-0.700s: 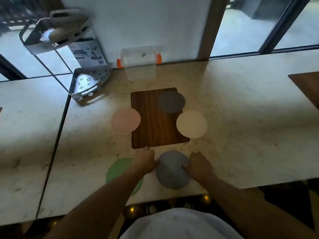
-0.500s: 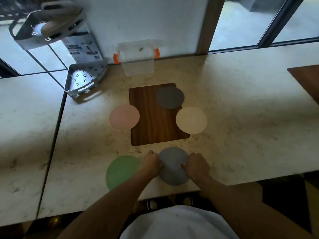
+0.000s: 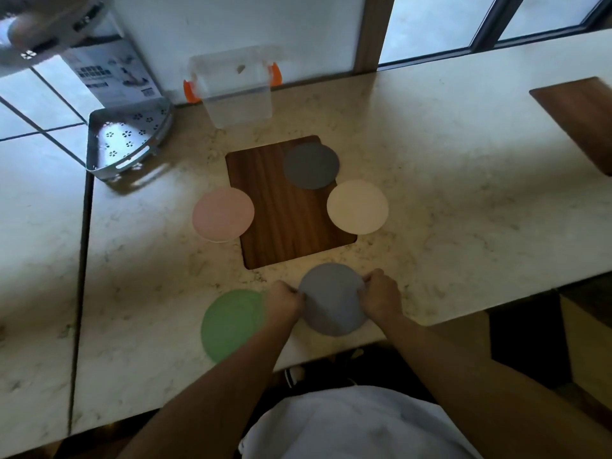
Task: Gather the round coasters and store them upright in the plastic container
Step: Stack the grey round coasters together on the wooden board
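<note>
Low in the frame, the left hand (image 3: 285, 301) and right hand (image 3: 381, 296) pinch opposite edges of a grey coaster (image 3: 332, 299), fingers closed on its rim. It looks thin, light and probably slightly flexible, so the edges seem the best hold. A green coaster (image 3: 231, 323) lies at lower left on the pale marbled surface (image 3: 463, 210). Farther up, pink (image 3: 223, 213), cream (image 3: 357, 207) and dark grey (image 3: 311, 165) coasters ring a wooden board (image 3: 288, 220). The clear plastic container (image 3: 236, 91) stands at upper centre, by the windows.

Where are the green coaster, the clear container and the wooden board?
green coaster (image 3: 231, 324), head view, its centre.
clear container (image 3: 236, 101), head view, its front wall.
wooden board (image 3: 284, 220), head view, bare middle.
</note>
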`<state>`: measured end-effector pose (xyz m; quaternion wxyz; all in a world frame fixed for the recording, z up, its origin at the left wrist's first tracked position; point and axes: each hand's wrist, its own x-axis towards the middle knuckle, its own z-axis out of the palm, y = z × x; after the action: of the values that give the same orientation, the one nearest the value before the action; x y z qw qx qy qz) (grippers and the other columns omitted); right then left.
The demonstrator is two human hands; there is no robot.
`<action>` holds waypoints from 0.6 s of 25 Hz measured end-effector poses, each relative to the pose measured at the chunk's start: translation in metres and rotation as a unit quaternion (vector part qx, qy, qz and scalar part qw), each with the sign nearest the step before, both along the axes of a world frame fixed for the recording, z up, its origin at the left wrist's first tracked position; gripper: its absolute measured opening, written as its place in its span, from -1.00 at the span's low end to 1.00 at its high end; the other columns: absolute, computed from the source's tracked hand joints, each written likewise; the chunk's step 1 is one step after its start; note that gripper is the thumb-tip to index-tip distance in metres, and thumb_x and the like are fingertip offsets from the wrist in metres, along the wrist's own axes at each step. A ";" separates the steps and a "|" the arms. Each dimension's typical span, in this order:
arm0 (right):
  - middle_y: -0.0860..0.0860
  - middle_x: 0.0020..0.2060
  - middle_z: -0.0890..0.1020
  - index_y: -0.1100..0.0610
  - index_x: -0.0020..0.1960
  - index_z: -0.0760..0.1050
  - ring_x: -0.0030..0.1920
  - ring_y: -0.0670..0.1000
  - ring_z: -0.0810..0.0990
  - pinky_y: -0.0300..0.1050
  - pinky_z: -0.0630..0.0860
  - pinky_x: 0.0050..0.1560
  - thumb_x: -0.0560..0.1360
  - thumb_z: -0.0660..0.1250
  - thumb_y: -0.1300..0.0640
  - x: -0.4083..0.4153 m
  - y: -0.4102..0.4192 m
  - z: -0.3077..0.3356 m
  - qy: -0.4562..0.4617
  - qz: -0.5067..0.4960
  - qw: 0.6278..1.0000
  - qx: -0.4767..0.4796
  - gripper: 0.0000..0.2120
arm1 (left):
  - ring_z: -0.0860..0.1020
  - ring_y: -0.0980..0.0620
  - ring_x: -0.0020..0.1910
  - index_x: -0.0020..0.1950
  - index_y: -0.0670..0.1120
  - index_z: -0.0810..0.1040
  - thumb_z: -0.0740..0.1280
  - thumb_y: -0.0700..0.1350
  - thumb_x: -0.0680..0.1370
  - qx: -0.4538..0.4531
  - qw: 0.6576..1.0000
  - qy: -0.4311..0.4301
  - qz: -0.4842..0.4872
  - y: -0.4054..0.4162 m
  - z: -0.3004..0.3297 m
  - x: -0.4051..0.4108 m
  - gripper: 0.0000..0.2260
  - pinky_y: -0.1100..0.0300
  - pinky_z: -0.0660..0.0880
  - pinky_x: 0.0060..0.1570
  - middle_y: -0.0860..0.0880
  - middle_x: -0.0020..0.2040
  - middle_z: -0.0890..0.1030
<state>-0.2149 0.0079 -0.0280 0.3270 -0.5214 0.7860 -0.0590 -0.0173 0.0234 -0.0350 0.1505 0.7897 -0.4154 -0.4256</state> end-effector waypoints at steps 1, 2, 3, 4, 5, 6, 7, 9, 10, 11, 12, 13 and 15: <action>0.14 0.03 0.65 0.20 0.10 0.52 0.02 0.13 0.61 -0.09 0.48 -0.06 0.54 0.33 0.12 -0.003 -0.002 0.000 -0.015 -0.012 1.000 -0.007 -0.80 | 0.53 -0.05 -0.35 -0.30 -0.27 0.60 0.39 -0.19 0.44 0.013 1.000 0.004 0.008 -0.004 -0.001 0.002 -0.83 0.11 0.39 -0.34 -0.16 -0.38 0.55; 0.12 0.03 0.67 0.19 0.10 0.55 0.02 0.11 0.61 -0.11 0.47 -0.04 0.53 0.34 0.13 -0.007 -0.006 -0.001 -0.035 -0.021 0.999 -0.012 -0.81 | 0.55 -0.06 -0.35 -0.29 -0.29 0.60 0.38 -0.20 0.43 0.022 1.000 0.013 0.017 -0.008 -0.002 0.003 -0.84 0.11 0.43 -0.33 -0.15 -0.37 0.57; 0.10 0.02 0.68 0.18 0.10 0.57 0.00 0.08 0.61 -0.14 0.46 -0.03 0.52 0.36 0.13 -0.012 -0.009 -0.002 -0.058 -0.026 0.998 -0.015 -0.81 | 0.59 -0.08 -0.34 -0.28 -0.29 0.60 0.38 -0.22 0.43 0.030 0.999 0.032 0.031 -0.013 -0.001 0.003 -0.86 0.10 0.52 -0.31 -0.15 -0.35 0.61; 0.07 0.00 0.69 0.16 0.09 0.60 -0.05 0.02 0.60 -0.18 0.45 -0.04 0.50 0.39 0.13 -0.017 -0.015 -0.003 -0.080 -0.028 0.996 -0.019 -0.81 | 0.63 -0.12 -0.32 -0.26 -0.28 0.60 0.39 -0.26 0.43 0.037 0.996 0.064 0.051 -0.018 0.001 0.001 -0.89 0.02 0.62 -0.27 -0.19 -0.32 0.65; 0.03 -0.03 0.69 0.13 0.06 0.61 -0.10 -0.03 0.59 -0.21 0.43 -0.06 0.47 0.42 0.11 -0.022 -0.023 -0.001 -0.096 -0.028 0.995 -0.023 -0.81 | 0.66 -0.15 -0.30 -0.25 -0.26 0.60 0.40 -0.29 0.44 0.043 0.992 0.099 0.070 -0.026 0.005 -0.002 -0.93 -0.06 0.66 -0.25 -0.23 -0.27 0.67; 0.00 -0.07 0.70 0.11 0.02 0.63 -0.16 -0.08 0.57 -0.25 0.42 -0.10 0.45 0.43 0.09 -0.027 -0.034 0.001 -0.109 -0.026 0.993 -0.034 -0.83 | 0.67 -0.16 -0.28 -0.23 -0.25 0.60 0.41 -0.31 0.44 0.042 0.986 0.132 0.090 -0.035 0.011 -0.005 -0.95 -0.10 0.67 -0.25 -0.25 -0.24 0.67; -0.02 -0.12 0.70 0.09 -0.02 0.63 -0.21 -0.12 0.56 -0.29 0.41 -0.17 0.44 0.44 0.08 -0.034 -0.046 0.003 -0.118 -0.025 0.991 -0.049 -0.86 | 0.68 -0.15 -0.26 -0.21 -0.24 0.60 0.43 -0.33 0.44 0.036 0.981 0.154 0.108 -0.047 0.017 -0.008 -0.95 -0.10 0.68 -0.26 -0.24 -0.21 0.67; -0.05 -0.19 0.67 0.07 -0.05 0.64 -0.24 -0.12 0.56 -0.32 0.40 -0.22 0.43 0.45 0.10 -0.048 -0.073 0.008 -0.136 -0.032 0.987 -0.077 -0.89 | 0.69 -0.13 -0.20 -0.15 -0.24 0.62 0.46 -0.31 0.45 0.018 0.971 0.187 0.148 -0.070 0.028 -0.015 -0.95 -0.06 0.68 -0.22 -0.20 -0.15 0.69; -0.06 -0.21 0.65 0.08 -0.03 0.65 -0.21 -0.09 0.58 -0.28 0.42 -0.19 0.43 0.46 0.11 -0.055 -0.088 0.009 -0.141 -0.036 0.986 -0.086 -0.87 | 0.69 -0.12 -0.16 -0.11 -0.23 0.62 0.48 -0.29 0.45 0.012 0.968 0.191 0.161 -0.084 0.032 -0.020 -0.93 -0.06 0.68 -0.18 -0.18 -0.12 0.69; -0.06 -0.21 0.63 0.09 -0.01 0.65 -0.19 -0.06 0.59 -0.26 0.43 -0.14 0.44 0.47 0.12 -0.062 -0.104 0.010 -0.143 -0.035 0.985 -0.092 -0.86 | 0.68 -0.11 -0.12 -0.07 -0.22 0.62 0.48 -0.27 0.46 0.008 0.968 0.188 0.168 -0.098 0.035 -0.025 -0.90 -0.06 0.68 -0.14 -0.16 -0.09 0.68; -0.05 -0.21 0.63 0.10 0.00 0.65 -0.17 -0.04 0.60 -0.25 0.42 -0.11 0.45 0.47 0.12 -0.068 -0.120 0.009 -0.142 -0.029 0.985 -0.096 -0.85 | 0.68 -0.10 -0.11 -0.03 -0.21 0.62 0.48 -0.25 0.47 0.002 0.968 0.181 0.171 -0.112 0.037 -0.031 -0.88 -0.06 0.68 -0.11 -0.15 -0.07 0.68; -0.05 -0.21 0.63 0.11 0.01 0.65 -0.17 -0.04 0.60 -0.25 0.42 -0.10 0.45 0.47 0.11 -0.073 -0.138 0.009 -0.141 -0.022 0.985 -0.099 -0.85 | 0.68 -0.09 -0.11 0.00 -0.21 0.62 0.48 -0.24 0.47 -0.004 0.969 0.176 0.176 -0.126 0.038 -0.037 -0.86 -0.05 0.68 -0.11 -0.14 -0.05 0.68; -0.02 -0.17 0.66 0.10 0.01 0.65 -0.17 -0.05 0.59 -0.25 0.44 -0.09 0.46 0.46 0.09 -0.081 -0.170 0.006 -0.137 -0.008 0.985 -0.101 -0.85 | 0.68 -0.07 -0.12 0.03 -0.24 0.63 0.47 -0.23 0.49 -0.014 0.969 0.169 0.182 -0.152 0.035 -0.049 -0.84 0.01 0.68 -0.16 -0.14 -0.03 0.68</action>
<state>-0.2958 -0.1624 -0.0223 0.3764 -0.5329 0.7277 -0.2116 -0.0667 -0.1282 0.0003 0.3040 0.7665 -0.2394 -0.5126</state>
